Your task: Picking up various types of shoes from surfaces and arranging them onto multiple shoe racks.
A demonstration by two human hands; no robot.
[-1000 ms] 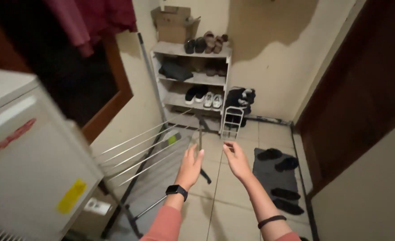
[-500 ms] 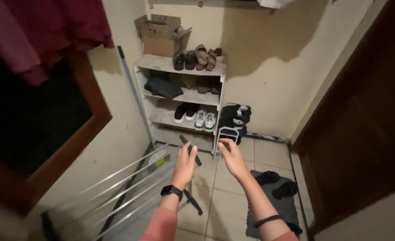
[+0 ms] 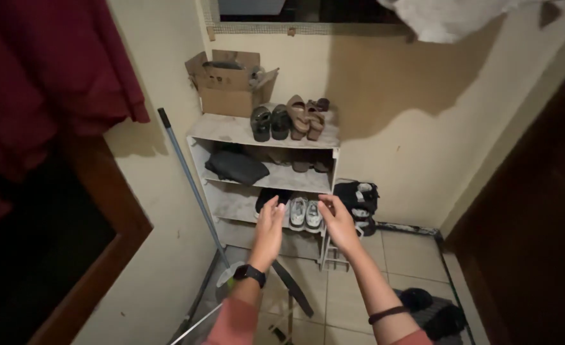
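While hands (image 3: 305,227) hover empty, shoe shelf (image 3: 264,131) edge just beyond.

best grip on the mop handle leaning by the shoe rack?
Grip the mop handle on its bare mid-shaft, coming from the right, the open room side. It leans against the wall on its left, top end tilted left, so fingers wrap only from the front and right. The left hand is nearest; both hands are empty.

View tipped up — drying rack nearly gone; left hand (image 3: 268,231) and right hand (image 3: 338,223) now front the shoe shelf (image 3: 264,131).
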